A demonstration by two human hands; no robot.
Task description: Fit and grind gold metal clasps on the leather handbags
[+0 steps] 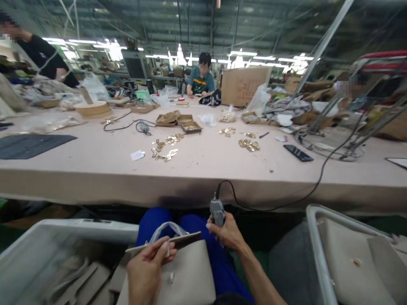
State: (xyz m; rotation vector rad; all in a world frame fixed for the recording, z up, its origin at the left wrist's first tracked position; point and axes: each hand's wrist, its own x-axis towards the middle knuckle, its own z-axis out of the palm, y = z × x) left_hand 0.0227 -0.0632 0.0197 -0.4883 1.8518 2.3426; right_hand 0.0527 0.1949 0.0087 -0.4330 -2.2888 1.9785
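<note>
A beige handbag (pixel 193 271) lies on my lap, with a small metal fitting on its front and a clear wrapped handle (pixel 168 226) above. My left hand (pixel 148 264) is closed, its thumb and fingers pinching the bag's raised flap (pixel 187 239). Something pale shows by the thumb, too small to name. Right of the bag, my right hand (pixel 227 232) is wrapped round a grey corded hand tool (pixel 217 211), held upright and apart from the bag. Its black cord (pixel 280 209) leaves from the top; the tool's lower end is hidden.
Left of my lap stands a pale bin (pixel 104 226) holding beige pieces; another bin (pixel 318 250) with beige bags is at right. The table (pixel 210 163) bears gold metal fittings (pixel 249 145), small boxes (pixel 190 127) and a phone (pixel 298 153). A co-worker (pixel 203 80) sits opposite.
</note>
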